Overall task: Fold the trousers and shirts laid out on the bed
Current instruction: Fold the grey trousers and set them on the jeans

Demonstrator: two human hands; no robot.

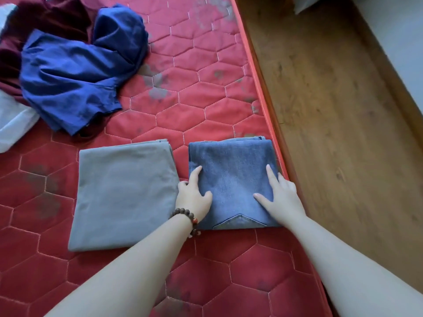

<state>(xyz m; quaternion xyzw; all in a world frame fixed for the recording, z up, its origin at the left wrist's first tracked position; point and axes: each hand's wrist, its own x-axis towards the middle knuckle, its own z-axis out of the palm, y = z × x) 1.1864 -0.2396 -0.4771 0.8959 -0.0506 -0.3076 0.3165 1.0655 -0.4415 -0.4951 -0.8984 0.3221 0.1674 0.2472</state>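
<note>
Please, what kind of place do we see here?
Probably a bedroom at home: a red quilted mattress without a sheet, a brown wooden floor beside it, and clothes on the mattress, folded blue denim jeans and a crumpled dark blue garment.

Maroon garment [43, 17] cut off top-left; white cloth [13, 124] cut by left edge.
</note>
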